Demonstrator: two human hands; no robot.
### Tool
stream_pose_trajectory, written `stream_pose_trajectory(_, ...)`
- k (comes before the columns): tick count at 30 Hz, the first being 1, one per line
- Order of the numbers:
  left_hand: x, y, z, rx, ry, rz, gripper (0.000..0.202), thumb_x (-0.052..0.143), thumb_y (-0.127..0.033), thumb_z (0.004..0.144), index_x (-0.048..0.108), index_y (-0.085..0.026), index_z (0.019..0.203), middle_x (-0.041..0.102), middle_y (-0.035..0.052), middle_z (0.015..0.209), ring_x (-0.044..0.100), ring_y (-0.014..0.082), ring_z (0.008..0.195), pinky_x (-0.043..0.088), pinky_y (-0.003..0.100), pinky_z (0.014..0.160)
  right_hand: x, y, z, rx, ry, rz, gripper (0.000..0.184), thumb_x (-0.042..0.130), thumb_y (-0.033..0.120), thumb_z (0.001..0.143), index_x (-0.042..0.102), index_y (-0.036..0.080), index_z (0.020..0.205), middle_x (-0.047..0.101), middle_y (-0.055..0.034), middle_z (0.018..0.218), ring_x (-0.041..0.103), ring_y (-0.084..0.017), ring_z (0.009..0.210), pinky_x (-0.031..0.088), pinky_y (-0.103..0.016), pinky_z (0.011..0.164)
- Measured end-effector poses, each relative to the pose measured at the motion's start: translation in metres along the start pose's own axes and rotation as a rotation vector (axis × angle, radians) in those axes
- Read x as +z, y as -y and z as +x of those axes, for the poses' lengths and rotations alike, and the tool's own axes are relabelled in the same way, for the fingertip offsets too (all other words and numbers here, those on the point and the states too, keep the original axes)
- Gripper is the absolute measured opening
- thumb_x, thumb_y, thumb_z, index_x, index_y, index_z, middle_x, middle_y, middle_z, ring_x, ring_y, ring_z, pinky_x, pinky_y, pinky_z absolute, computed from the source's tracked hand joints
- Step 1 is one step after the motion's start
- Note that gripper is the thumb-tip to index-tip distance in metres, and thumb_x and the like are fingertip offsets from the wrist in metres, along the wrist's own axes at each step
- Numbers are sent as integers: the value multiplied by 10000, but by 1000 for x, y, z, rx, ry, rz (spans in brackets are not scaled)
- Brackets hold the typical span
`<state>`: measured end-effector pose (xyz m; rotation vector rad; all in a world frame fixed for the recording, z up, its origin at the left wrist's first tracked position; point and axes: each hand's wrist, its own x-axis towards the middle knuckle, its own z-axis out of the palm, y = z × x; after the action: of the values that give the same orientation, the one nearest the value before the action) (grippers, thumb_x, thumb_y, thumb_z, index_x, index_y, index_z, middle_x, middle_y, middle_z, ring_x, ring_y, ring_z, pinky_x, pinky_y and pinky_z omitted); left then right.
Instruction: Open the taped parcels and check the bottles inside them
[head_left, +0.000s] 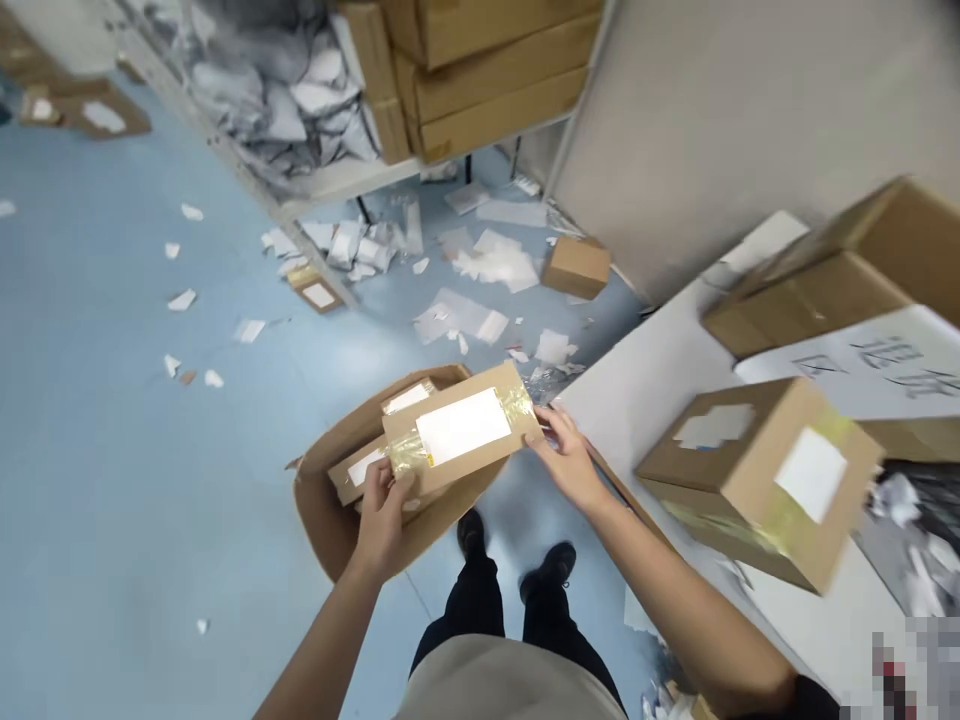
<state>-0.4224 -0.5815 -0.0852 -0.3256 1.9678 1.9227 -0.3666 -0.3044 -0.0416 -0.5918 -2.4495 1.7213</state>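
Between both hands I hold a flat brown cardboard box [457,475] with a white label and clear yellowish tape at its ends. My left hand [384,515] grips its near left corner, fingers closed on the edge. Around the opposite end, my right hand [566,455] has its thumb on top and fingers at the far side. Below it stands a large open carton [319,525], partly covered by the held box. Inside that carton lie smaller labelled boxes, one of them a brown box [346,484] beside my left hand.
On my right, a white table [660,350] carries a taped box [750,480] and a large open carton [810,300] with a handwritten sign. Ahead, a shelf [352,180] holds grey parcels and stacked boxes. Paper scraps and a small box [576,267] lie on the blue floor.
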Motion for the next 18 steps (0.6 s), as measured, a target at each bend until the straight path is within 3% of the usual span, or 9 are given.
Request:
stream_pose_trajectory(4, 64, -82, -19, 271, 86, -76, 349, 684, -434, 844, 526, -254, 1098, 652, 27, 1094, 621, 194, 1060, 494, 336, 948, -88, 79, -24, -179, -188, 22, 457, 606, 466, 882, 556, 327, 1315, 534, -44, 1248, 521, -213, 1207, 402, -374, 1098)
stream_pose_trajectory(8, 142, -119, -46, 462, 134, -147, 375, 727, -397, 822, 503, -258, 1089, 630, 19, 1103, 620, 163, 1065, 491, 307, 968, -174, 108, -46, -282, -291, 1, 492, 598, 462, 887, 513, 312, 1348, 547, -36, 1296, 505, -226, 1238, 385, -406, 1105)
stream_pose_trajectory(13, 234, -114, -77, 402, 199, -163, 627, 778, -374, 773, 409, -287, 1272, 577, 54, 1241, 630, 166, 1085, 503, 302, 969, -268, 86, -30, -220, -279, -98, 499, 627, 497, 844, 527, 214, 1243, 619, -49, 1218, 570, -226, 1101, 458, -382, 973)
stream_pose_trajectory(16, 283, -97, -85, 290, 165, -73, 794, 739, -378, 814, 252, -303, 1437, 528, 102, 1339, 609, 202, 1163, 512, 313, 970, -305, 60, 1, -76, -255, -297, 572, 723, 505, 734, 525, 191, 1170, 636, -60, 1163, 581, -237, 1048, 465, -367, 926)
stream_pose_trajectory(18, 311, -82, -89, 234, 128, 11, 817, 698, -368, 854, 183, -290, 1483, 509, 124, 1378, 590, 207, 1200, 503, 304, 984, -318, 42, 23, 46, -186, -417, 626, 757, 487, 693, 518, 175, 1180, 639, -98, 1178, 594, -262, 1047, 464, -371, 917)
